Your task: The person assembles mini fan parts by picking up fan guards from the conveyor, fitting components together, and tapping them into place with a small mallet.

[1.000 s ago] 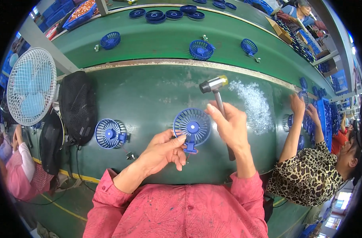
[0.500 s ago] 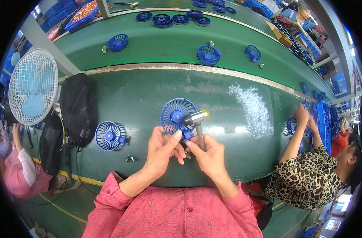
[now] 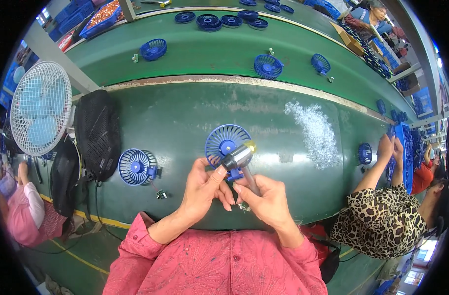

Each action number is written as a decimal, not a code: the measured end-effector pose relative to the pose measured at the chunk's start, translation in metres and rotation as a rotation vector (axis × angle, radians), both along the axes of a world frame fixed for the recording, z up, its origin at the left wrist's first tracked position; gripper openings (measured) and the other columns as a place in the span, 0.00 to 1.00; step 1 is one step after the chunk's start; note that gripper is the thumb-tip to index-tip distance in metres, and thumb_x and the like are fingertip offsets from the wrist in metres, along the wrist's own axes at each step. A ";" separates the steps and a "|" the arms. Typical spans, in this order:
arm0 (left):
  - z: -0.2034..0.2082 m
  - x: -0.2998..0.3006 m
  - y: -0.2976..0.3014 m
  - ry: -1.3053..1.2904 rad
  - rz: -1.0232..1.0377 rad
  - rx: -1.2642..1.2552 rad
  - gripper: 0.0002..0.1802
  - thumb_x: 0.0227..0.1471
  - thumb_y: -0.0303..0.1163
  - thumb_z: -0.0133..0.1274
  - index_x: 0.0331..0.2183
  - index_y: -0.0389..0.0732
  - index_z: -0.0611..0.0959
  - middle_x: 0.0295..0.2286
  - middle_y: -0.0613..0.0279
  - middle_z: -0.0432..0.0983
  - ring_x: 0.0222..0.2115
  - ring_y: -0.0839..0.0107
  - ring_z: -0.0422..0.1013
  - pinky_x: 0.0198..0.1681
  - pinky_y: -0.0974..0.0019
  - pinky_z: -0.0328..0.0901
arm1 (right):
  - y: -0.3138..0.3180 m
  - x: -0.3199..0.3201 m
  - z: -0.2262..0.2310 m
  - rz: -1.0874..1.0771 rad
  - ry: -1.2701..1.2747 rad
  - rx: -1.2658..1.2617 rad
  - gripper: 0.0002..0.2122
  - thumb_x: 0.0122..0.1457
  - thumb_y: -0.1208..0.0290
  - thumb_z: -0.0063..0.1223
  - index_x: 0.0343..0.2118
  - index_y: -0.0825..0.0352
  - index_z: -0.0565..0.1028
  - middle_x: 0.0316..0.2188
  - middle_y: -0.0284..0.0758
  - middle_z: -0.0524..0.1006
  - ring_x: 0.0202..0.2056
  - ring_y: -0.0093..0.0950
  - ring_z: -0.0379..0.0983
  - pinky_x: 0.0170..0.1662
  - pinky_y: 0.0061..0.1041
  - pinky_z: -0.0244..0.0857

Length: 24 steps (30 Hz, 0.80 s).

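Note:
My left hand (image 3: 201, 188) grips a blue fan housing (image 3: 228, 135) by its lower edge, with the round slatted face turned up. My right hand (image 3: 269, 202) is closed round the handle of a small mallet (image 3: 242, 154), whose head has one black end and one yellow end. That head lies over the lower right part of the housing, hiding some of it; whether they touch I cannot tell. Below my fingers hangs a small green circuit board (image 3: 242, 207), partly covered. To the left, a second blue fan housing (image 3: 136, 167) lies on the bench with a wired circuit board (image 3: 161, 194).
A heap of small clear pieces (image 3: 315, 137) covers part of the bench at right. Beyond the bench, a green conveyor (image 3: 204, 56) carries blue fan parts. A white fan (image 3: 41, 108) and black bag (image 3: 97, 137) stand left. A co-worker in leopard print (image 3: 382, 221) works at right.
The housing and mallet have shifted slightly right, and the mallet head has tilted lower over the housing. Conveyor parts have moved right. The co-worker's hands have moved toward the blue bin.

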<state>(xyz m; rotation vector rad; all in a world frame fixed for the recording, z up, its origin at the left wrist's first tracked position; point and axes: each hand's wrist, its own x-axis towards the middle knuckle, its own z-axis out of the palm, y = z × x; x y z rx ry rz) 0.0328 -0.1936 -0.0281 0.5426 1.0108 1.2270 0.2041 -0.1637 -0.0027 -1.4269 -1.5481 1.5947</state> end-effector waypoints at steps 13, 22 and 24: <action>0.001 -0.002 0.000 -0.231 -0.013 0.018 0.28 0.54 0.18 0.51 0.52 0.34 0.56 0.42 0.34 0.73 0.23 0.61 0.76 0.21 0.63 0.75 | -0.008 -0.003 -0.007 0.124 -0.061 0.616 0.10 0.52 0.80 0.58 0.39 0.71 0.77 0.23 0.39 0.75 0.21 0.30 0.72 0.24 0.27 0.64; 0.002 -0.003 -0.004 0.105 0.004 0.072 0.39 0.50 0.12 0.50 0.58 0.40 0.52 0.41 0.36 0.74 0.24 0.60 0.78 0.21 0.64 0.75 | -0.009 -0.001 -0.013 0.118 -0.212 0.991 0.17 0.47 0.81 0.60 0.43 0.72 0.76 0.32 0.39 0.76 0.27 0.30 0.75 0.26 0.27 0.69; 0.003 -0.004 -0.006 0.105 0.005 0.098 0.42 0.50 0.12 0.51 0.60 0.40 0.48 0.39 0.41 0.77 0.27 0.61 0.78 0.24 0.65 0.75 | -0.008 -0.001 -0.013 0.116 -0.232 1.019 0.19 0.46 0.80 0.61 0.45 0.71 0.76 0.33 0.38 0.76 0.28 0.29 0.75 0.25 0.27 0.68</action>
